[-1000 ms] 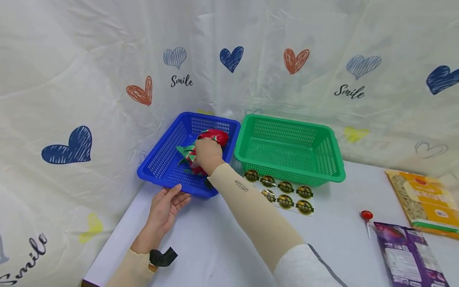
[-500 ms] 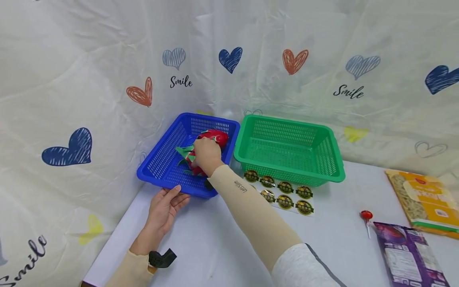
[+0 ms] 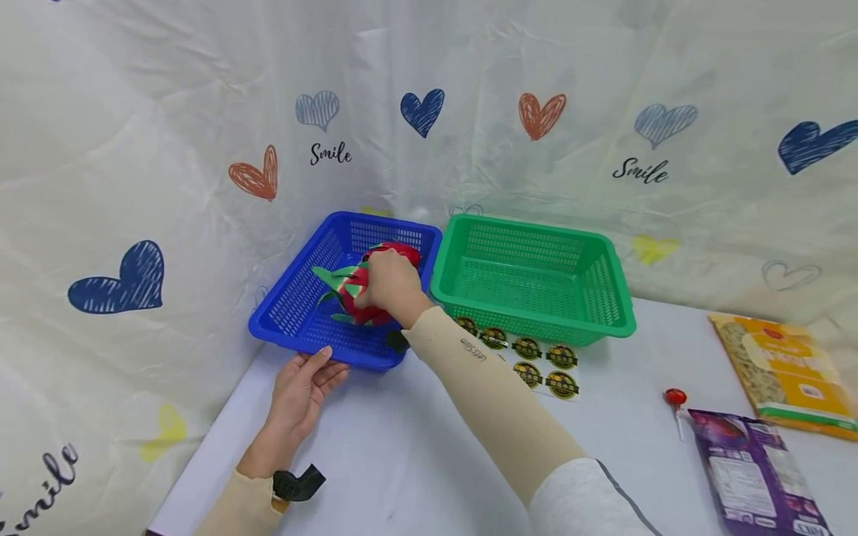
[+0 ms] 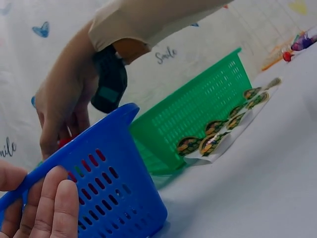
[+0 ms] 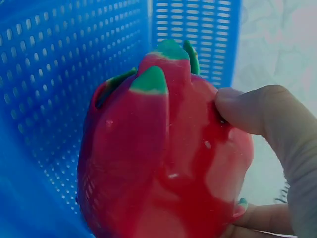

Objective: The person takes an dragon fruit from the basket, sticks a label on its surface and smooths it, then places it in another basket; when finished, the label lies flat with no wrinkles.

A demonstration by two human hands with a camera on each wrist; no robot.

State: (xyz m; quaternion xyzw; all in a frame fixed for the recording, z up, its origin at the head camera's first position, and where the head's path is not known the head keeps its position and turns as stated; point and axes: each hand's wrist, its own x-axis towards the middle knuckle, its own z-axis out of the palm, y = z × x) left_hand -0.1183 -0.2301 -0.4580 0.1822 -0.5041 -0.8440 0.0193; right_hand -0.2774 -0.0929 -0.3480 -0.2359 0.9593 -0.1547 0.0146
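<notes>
Left of centre in the head view, the right hand (image 3: pixel 391 279) reaches down into the blue basket (image 3: pixel 365 362) with its grip clamped on a red dragon fruit (image 5: pixel 168 163), thumb and fingers on different sides, probably because so round and glossy a body needs pressure from both. Towards the lower left, the left hand (image 3: pixel 298 394) pinches the near rim, thumb over it and fingers outside, likely to steady the basket on the worktop (image 3: pixel 415 454). The green basket (image 3: pixel 509 320) stands just beside it, right of centre, perhaps for easy reach.
</notes>
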